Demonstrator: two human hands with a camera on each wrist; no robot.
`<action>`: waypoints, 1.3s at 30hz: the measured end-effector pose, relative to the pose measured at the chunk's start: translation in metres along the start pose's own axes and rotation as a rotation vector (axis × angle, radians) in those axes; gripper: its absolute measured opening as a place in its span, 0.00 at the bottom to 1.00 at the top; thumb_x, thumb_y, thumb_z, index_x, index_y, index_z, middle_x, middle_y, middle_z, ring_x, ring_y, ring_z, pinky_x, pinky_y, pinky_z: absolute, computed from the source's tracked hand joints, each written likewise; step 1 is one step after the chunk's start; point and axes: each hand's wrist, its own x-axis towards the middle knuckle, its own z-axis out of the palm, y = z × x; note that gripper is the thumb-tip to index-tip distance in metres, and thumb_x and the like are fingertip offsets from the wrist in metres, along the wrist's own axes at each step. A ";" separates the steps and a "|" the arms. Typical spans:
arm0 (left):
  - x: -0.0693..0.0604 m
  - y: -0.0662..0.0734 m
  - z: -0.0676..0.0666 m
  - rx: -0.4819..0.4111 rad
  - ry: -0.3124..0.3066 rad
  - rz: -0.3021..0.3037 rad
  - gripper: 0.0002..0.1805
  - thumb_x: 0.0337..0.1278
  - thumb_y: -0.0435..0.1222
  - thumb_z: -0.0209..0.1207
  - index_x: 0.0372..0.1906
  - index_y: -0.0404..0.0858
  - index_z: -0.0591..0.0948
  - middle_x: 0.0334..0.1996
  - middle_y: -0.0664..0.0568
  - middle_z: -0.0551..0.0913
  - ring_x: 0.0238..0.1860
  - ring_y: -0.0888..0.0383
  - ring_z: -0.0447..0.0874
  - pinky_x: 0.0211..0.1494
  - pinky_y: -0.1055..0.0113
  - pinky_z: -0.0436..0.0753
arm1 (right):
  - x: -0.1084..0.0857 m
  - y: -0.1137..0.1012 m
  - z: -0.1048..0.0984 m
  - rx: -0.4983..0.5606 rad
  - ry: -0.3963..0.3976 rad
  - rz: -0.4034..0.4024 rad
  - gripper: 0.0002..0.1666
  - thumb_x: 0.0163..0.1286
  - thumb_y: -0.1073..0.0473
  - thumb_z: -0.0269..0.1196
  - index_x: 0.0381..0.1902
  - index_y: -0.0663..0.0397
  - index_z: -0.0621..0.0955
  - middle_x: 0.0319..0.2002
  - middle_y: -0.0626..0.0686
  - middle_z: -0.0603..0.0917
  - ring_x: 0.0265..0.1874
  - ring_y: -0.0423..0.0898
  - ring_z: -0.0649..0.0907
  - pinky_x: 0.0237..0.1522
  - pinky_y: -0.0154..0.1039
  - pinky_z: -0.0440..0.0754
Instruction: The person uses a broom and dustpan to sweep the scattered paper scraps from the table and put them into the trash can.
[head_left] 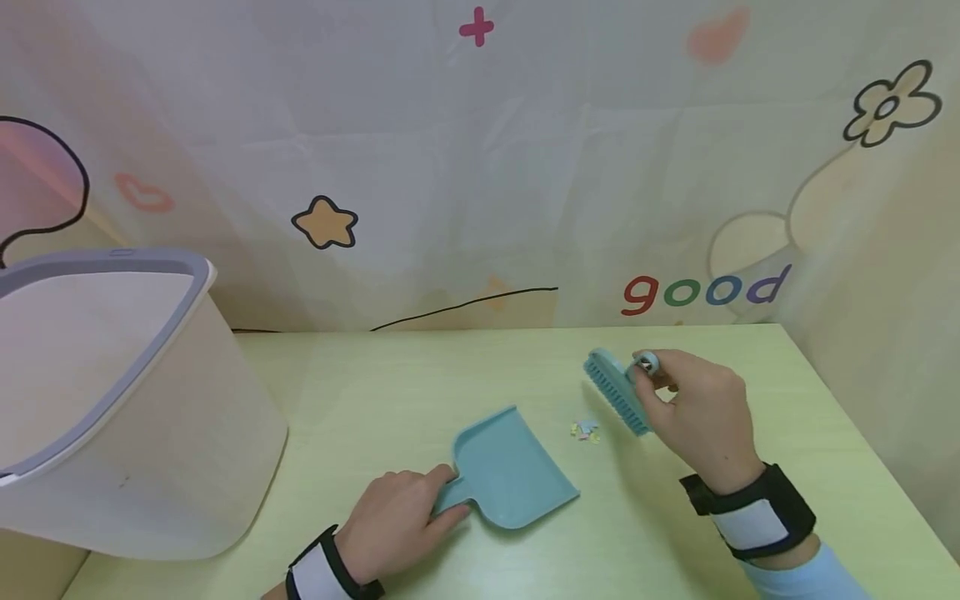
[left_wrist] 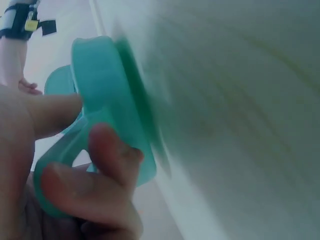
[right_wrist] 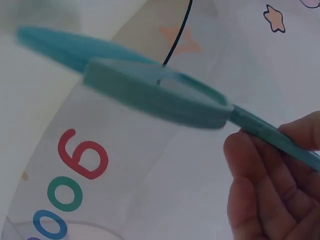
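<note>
My left hand (head_left: 401, 517) grips the short handle of a blue-green dustpan (head_left: 513, 471), which lies on the table with its wide edge toward the right. The left wrist view shows the fingers curled about the dustpan's looped handle (left_wrist: 50, 170). In my right hand (head_left: 705, 408) is a small blue-green brush (head_left: 618, 392), pinched by its handle between thumb and fingers. Its bristles are tilted to the lower left and appear raised off the table. Between brush and dustpan lies a little pile of coloured paper scraps (head_left: 585, 430), touched by neither.
A large white bin (head_left: 150, 417) with a grey-blue rim stands at the left of the pale table (head_left: 360, 375). Behind the table hangs a printed cloth (head_left: 450, 167) with shapes and the word "good". A side wall (head_left: 885, 333) borders the right.
</note>
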 end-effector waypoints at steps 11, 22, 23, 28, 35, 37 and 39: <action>0.005 0.000 0.005 -0.047 0.034 0.001 0.14 0.66 0.52 0.65 0.48 0.50 0.88 0.13 0.68 0.62 0.17 0.74 0.60 0.19 0.72 0.58 | 0.002 -0.015 0.022 -0.063 -0.076 0.036 0.07 0.60 0.65 0.71 0.24 0.59 0.84 0.18 0.52 0.82 0.16 0.42 0.76 0.20 0.36 0.74; 0.005 0.000 0.006 -0.094 0.057 -0.024 0.14 0.64 0.53 0.66 0.48 0.54 0.90 0.09 0.71 0.60 0.14 0.76 0.59 0.18 0.73 0.59 | -0.007 -0.045 0.028 0.088 -0.075 -0.048 0.04 0.57 0.68 0.74 0.28 0.58 0.87 0.20 0.48 0.84 0.19 0.39 0.82 0.23 0.34 0.80; 0.005 0.000 0.006 -0.095 0.057 -0.026 0.14 0.64 0.53 0.66 0.49 0.54 0.90 0.09 0.71 0.61 0.14 0.76 0.59 0.18 0.73 0.59 | -0.008 -0.048 0.029 0.118 -0.078 -0.054 0.04 0.57 0.68 0.74 0.28 0.57 0.87 0.21 0.48 0.85 0.19 0.38 0.83 0.23 0.33 0.81; 0.005 -0.001 0.006 -0.091 0.049 -0.035 0.16 0.65 0.54 0.65 0.50 0.54 0.90 0.09 0.72 0.59 0.14 0.75 0.58 0.18 0.72 0.58 | -0.007 -0.056 0.025 0.323 -0.072 -0.032 0.07 0.59 0.70 0.73 0.34 0.56 0.89 0.25 0.45 0.87 0.21 0.34 0.80 0.25 0.28 0.79; 0.004 -0.001 0.006 -0.077 0.049 -0.040 0.15 0.64 0.54 0.66 0.49 0.54 0.90 0.09 0.71 0.56 0.14 0.74 0.55 0.17 0.71 0.56 | 0.001 -0.051 0.013 0.363 -0.005 0.003 0.06 0.60 0.71 0.72 0.35 0.58 0.89 0.30 0.51 0.91 0.21 0.36 0.80 0.26 0.26 0.78; 0.004 -0.001 0.006 -0.081 0.049 -0.041 0.16 0.64 0.54 0.66 0.51 0.53 0.90 0.09 0.71 0.57 0.14 0.74 0.56 0.17 0.71 0.57 | 0.002 -0.048 0.012 0.320 0.012 -0.010 0.07 0.59 0.71 0.72 0.36 0.59 0.89 0.28 0.50 0.90 0.20 0.37 0.81 0.26 0.26 0.79; 0.004 -0.001 0.007 -0.082 0.047 -0.039 0.16 0.64 0.54 0.65 0.51 0.53 0.90 0.09 0.71 0.57 0.13 0.74 0.56 0.17 0.71 0.57 | 0.003 -0.044 0.013 0.270 0.022 -0.023 0.07 0.59 0.70 0.72 0.36 0.59 0.89 0.26 0.50 0.89 0.20 0.37 0.82 0.26 0.27 0.80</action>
